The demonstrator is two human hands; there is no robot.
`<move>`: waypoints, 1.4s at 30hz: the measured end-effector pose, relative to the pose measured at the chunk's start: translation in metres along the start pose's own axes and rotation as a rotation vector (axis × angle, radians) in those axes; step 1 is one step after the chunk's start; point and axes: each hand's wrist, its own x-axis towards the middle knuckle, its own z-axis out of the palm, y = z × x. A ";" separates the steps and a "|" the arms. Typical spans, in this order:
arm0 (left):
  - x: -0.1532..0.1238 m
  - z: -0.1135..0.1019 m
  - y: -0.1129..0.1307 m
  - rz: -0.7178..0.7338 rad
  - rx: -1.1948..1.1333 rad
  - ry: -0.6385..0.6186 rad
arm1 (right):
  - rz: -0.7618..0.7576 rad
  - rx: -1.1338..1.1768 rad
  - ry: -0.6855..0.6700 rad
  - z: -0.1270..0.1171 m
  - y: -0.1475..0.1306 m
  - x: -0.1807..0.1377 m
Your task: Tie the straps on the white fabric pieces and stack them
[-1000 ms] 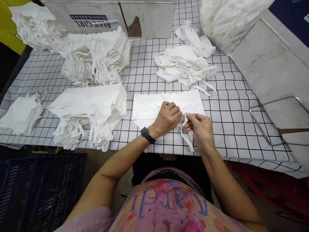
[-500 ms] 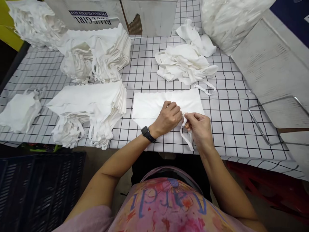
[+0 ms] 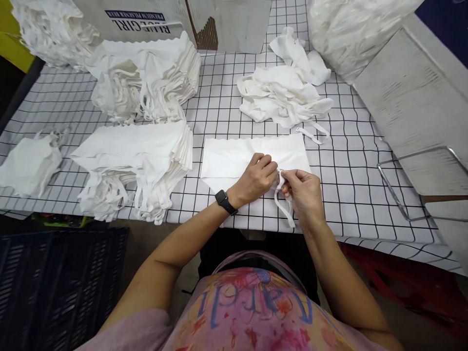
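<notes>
Right hand (image 3: pixel 307 192) pinches a limp, narrow strap (image 3: pixel 288 219) between fingertips; left hand (image 3: pixel 257 179) curls over smooth garment (image 3: pixel 226 157), grip unclear.

So the garment (image 3: pixel 234 151) lies near the front edge of the table (image 3: pixel 347 195), left hand (image 3: pixel 258 180) over it, right hand (image 3: pixel 305 192) just beside that. Left of it there's a front stack (image 3: pixel 135 144), with a back stack (image 3: pixel 157 58) behind, plus a small pile (image 3: pixel 29 163) further left. Heap (image 3: pixel 278 92) sits behind the garment, carton (image 3: pixel 234 24) behind the back stack, bag (image 3: pixel 351 34) back right.
</notes>
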 end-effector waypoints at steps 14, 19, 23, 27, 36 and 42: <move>0.000 0.001 -0.003 -0.003 -0.059 -0.030 | -0.039 -0.067 -0.011 0.000 -0.001 -0.002; 0.000 0.001 -0.003 0.004 -0.040 -0.018 | -0.046 -0.111 -0.005 0.000 -0.003 -0.003; 0.001 0.001 -0.002 0.028 -0.039 -0.014 | -0.056 -0.134 -0.011 0.001 -0.005 -0.002; 0.001 0.001 -0.003 0.021 -0.034 -0.013 | -0.036 -0.187 -0.045 0.000 -0.008 -0.001; 0.000 0.001 -0.005 0.044 -0.045 0.028 | -0.063 -0.121 -0.015 0.001 -0.005 0.001; 0.000 0.004 -0.006 0.087 -0.004 0.111 | -0.025 -0.175 -0.067 0.000 -0.005 -0.001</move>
